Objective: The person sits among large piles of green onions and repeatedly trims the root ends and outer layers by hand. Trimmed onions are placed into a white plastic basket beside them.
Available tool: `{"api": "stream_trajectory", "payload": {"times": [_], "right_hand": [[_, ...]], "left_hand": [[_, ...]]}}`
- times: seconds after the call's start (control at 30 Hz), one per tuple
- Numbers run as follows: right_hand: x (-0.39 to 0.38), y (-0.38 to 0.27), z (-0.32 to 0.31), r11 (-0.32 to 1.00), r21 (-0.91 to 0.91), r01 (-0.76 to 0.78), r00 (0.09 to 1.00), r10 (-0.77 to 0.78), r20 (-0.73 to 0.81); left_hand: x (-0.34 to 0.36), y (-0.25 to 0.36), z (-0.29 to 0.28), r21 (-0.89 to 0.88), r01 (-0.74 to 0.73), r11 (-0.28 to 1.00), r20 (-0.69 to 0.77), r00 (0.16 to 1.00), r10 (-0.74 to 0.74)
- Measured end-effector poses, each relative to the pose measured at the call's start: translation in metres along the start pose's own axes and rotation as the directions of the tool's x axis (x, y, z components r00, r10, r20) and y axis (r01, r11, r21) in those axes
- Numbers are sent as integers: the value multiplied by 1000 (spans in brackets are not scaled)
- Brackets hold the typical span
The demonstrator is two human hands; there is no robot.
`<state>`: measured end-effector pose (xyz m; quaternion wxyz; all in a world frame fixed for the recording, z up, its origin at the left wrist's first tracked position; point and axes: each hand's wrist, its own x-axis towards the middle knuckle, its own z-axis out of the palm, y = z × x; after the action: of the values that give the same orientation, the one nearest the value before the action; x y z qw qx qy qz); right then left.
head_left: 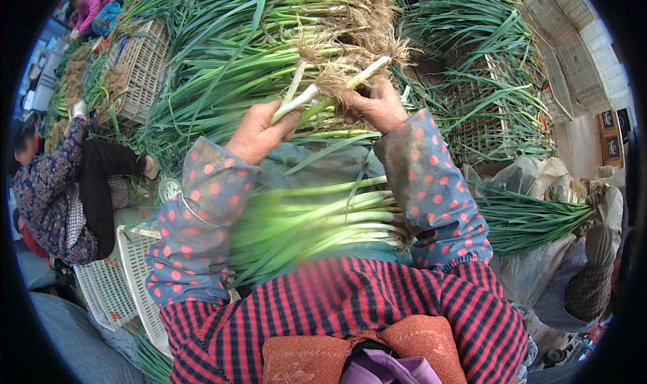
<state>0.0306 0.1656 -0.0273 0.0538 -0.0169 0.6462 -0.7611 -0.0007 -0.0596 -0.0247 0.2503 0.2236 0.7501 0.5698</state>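
Note:
A large heap of green onions (229,67) with brown, hairy roots lies in front of me. At its near edge, my left hand (259,131) is closed round a green onion (300,101) with a thick white base. My right hand (376,106) pinches another green onion (367,72), its root end pointing up to the right. Tangled roots hang between the two hands and hide part of the right fingertips. Below my wrists, a row of cleaner green onions (337,212) rests across my lap, white ends to the right.
White plastic crates (108,286) stand at lower left, beside a seated person (57,192). Another person in pink (94,6) works at far left. More green onions cover a crate (482,117) at right, and a trimmed bunch (532,219) lies on plastic sheeting.

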Motion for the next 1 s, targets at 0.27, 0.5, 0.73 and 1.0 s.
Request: {"api": "stream_trajectory", "payload": {"times": [0.27, 0.5, 0.73, 1.0], "right_hand": [[-19, -3, -4, 979, 143, -147, 982, 127, 143], [-1, 0, -72, 265, 939, 219, 950, -276, -143], [-17, 8, -137, -4, -917, -398, 891, -238, -386], [-15, -7, -52, 49, -847, 529, 691, -605, 397]], "left_hand": [[-4, 6, -19, -249, 265, 931, 300, 935, -186], [-6, 0, -24, -377, 389, 841, 414, 883, -223], [-7, 2, -31, -317, 384, 868, 321, 904, -282], [-1, 8, -26, -296, 440, 848, 343, 877, -335]]}}
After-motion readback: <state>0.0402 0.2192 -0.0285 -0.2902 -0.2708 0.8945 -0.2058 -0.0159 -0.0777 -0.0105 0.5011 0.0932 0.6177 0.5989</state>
